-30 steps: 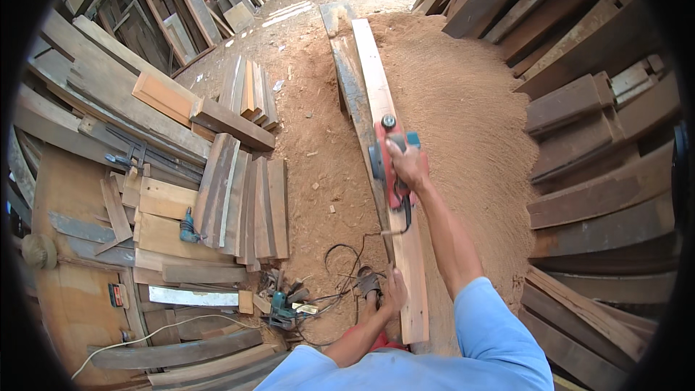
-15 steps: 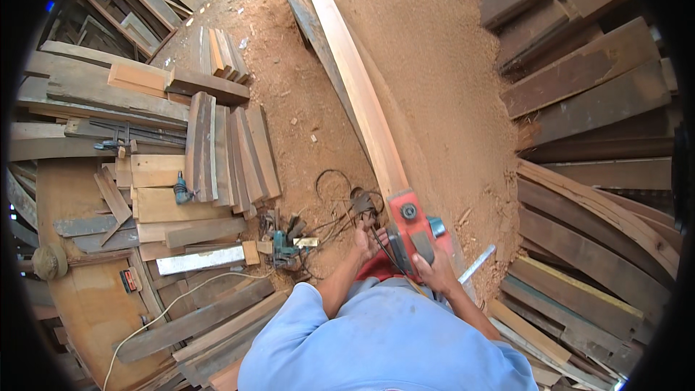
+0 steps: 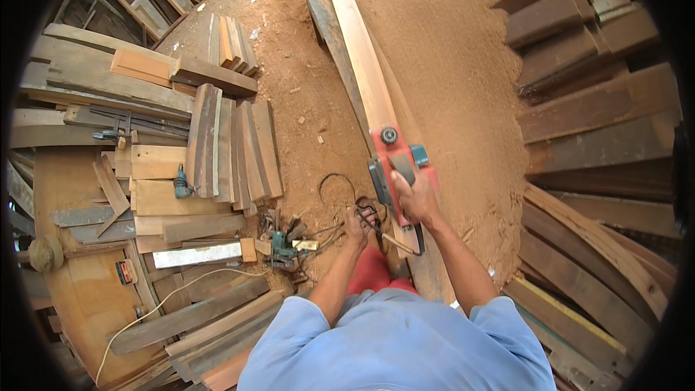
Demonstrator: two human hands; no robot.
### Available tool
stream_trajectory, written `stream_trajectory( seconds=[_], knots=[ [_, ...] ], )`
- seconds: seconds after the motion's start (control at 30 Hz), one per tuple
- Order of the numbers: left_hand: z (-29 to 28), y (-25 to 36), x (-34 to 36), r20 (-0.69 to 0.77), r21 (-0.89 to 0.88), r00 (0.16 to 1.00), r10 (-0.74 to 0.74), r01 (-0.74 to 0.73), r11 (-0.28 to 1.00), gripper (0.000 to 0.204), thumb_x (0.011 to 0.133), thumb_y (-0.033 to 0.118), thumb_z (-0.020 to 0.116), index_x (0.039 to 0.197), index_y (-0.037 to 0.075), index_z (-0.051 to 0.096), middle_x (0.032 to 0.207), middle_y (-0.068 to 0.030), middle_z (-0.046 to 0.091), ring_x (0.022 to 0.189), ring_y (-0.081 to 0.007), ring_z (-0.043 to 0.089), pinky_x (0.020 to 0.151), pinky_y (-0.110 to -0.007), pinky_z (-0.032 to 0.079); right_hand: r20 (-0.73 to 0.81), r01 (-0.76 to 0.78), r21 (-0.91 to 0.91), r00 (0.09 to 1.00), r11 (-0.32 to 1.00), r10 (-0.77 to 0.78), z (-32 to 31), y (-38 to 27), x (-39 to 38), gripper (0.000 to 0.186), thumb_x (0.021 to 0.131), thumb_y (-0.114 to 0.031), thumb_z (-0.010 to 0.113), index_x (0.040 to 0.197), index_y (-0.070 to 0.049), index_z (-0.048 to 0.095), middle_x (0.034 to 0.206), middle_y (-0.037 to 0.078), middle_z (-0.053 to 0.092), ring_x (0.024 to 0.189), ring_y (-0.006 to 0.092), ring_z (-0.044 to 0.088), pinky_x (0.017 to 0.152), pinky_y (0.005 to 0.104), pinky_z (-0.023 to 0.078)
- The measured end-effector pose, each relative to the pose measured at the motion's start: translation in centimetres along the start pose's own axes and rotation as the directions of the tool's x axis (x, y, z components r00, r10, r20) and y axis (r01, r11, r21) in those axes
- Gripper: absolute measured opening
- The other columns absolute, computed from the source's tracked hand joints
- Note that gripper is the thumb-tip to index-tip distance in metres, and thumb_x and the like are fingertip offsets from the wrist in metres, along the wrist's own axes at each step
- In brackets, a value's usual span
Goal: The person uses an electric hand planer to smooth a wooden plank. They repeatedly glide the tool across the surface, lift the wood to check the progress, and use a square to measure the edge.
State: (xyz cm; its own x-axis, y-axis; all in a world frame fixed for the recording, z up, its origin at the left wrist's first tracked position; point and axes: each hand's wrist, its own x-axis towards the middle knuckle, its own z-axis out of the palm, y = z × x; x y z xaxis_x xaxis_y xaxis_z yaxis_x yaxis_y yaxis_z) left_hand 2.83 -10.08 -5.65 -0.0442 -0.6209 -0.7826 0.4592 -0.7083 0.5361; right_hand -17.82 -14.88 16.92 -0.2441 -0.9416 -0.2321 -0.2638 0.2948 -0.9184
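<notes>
A red electric hand planer (image 3: 395, 149) with a dark knob on its front rests on a long pale plank (image 3: 356, 32). The plank runs away from me toward the top of the view. My right hand (image 3: 415, 197) is wrapped round the planer's rear handle. From the planer's back end a black power cord (image 3: 419, 240) loops toward my left hand. That hand, my left hand (image 3: 357, 222), is closed on the cord, to the left of the plank and low near my leg.
Sawdust and shavings cover the floor (image 3: 452, 87). Stacked boards (image 3: 232, 148) lie at left, with a teal drill (image 3: 182, 185) on them. A green power tool (image 3: 281, 244) sits by my left arm among cords. More timber (image 3: 601, 105) lines the right side.
My right hand and the planer have moved forward, away from my body, along the plank. My left hand has shifted slightly with the cord.
</notes>
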Motion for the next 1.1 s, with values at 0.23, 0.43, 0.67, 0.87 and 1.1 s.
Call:
stream_trajectory(
  seconds=[0.23, 0.43, 0.67, 0.87, 1.1],
  knots=[
    [12.4, 7.1, 1.3, 0.040, 0.016, 0.987, 0.155, -0.156, 0.988, 0.093, 0.103, 0.074, 0.022, 0.166, 0.008, 0.004, 0.150, -0.0248, 0.047, 0.132, -0.0376, 0.052, 0.111, -0.046, 0.039, 0.016, 0.052, -0.005, 0.999, 0.999, -0.052, 1.3, -7.1, 22.1, 0.047, 0.100, -0.047, 0.061, 0.088, -0.002, 0.068, 0.067, 0.006, 0.062, 0.066, 0.0178, 0.062, 0.061, 0.0381, 0.050],
    [14.9, 6.5, 2.0, 0.186, 0.652, 0.843, 0.505, -0.490, 0.578, 0.079, 0.107, 0.055, 0.028, 0.162, 0.001, 0.012, 0.139, -0.0306, 0.053, 0.125, -0.0435, 0.056, 0.106, -0.048, 0.043, -0.114, -0.014, -0.221, 0.993, 0.975, -0.012, 3.4, -12.4, 40.3, 0.065, 0.097, -0.062, 0.060, 0.083, 0.000, 0.072, 0.073, 0.013, 0.071, 0.072, 0.0245, 0.070, 0.068, 0.0416, 0.053],
    [15.6, 8.0, 0.1, 0.274, 0.813, 0.839, 0.471, -0.463, 0.352, 0.061, 0.110, 0.032, 0.035, 0.157, -0.006, 0.024, 0.122, -0.0387, 0.062, 0.111, -0.0509, 0.064, 0.096, -0.053, 0.050, 0.103, -0.017, 0.019, 0.995, 1.000, 0.015, 3.5, -15.6, 52.3, 0.064, 0.097, -0.062, 0.062, 0.084, 0.000, 0.072, 0.067, 0.008, 0.066, 0.066, 0.0184, 0.065, 0.062, 0.0349, 0.052],
    [16.1, 7.3, 0.8, 0.243, 0.701, 0.841, 0.484, -0.497, 0.512, 0.063, 0.111, 0.034, 0.039, 0.156, -0.007, 0.027, 0.146, -0.0383, 0.047, 0.136, -0.0509, 0.048, 0.114, -0.049, 0.038, 0.028, -0.020, 0.065, 0.999, 0.998, 0.018, 2.2, -14.3, 47.9, 0.053, 0.098, -0.054, 0.065, 0.092, -0.001, 0.071, 0.076, 0.006, 0.067, 0.066, 0.0155, 0.063, 0.060, 0.0326, 0.051],
    [14.6, 5.2, 4.4, 0.187, 0.632, 0.847, 0.497, -0.491, 0.600, 0.070, 0.109, 0.049, 0.027, 0.151, -0.007, 0.037, 0.146, -0.0308, 0.051, 0.133, -0.0452, 0.051, 0.114, -0.048, 0.039, 0.010, -0.054, 0.109, 0.999, 0.993, 0.053, 0.7, -10.0, 31.1, 0.039, 0.102, -0.042, 0.065, 0.093, -0.005, 0.070, 0.068, 0.001, 0.061, 0.059, 0.0120, 0.059, 0.054, 0.0324, 0.049]
  ],
)
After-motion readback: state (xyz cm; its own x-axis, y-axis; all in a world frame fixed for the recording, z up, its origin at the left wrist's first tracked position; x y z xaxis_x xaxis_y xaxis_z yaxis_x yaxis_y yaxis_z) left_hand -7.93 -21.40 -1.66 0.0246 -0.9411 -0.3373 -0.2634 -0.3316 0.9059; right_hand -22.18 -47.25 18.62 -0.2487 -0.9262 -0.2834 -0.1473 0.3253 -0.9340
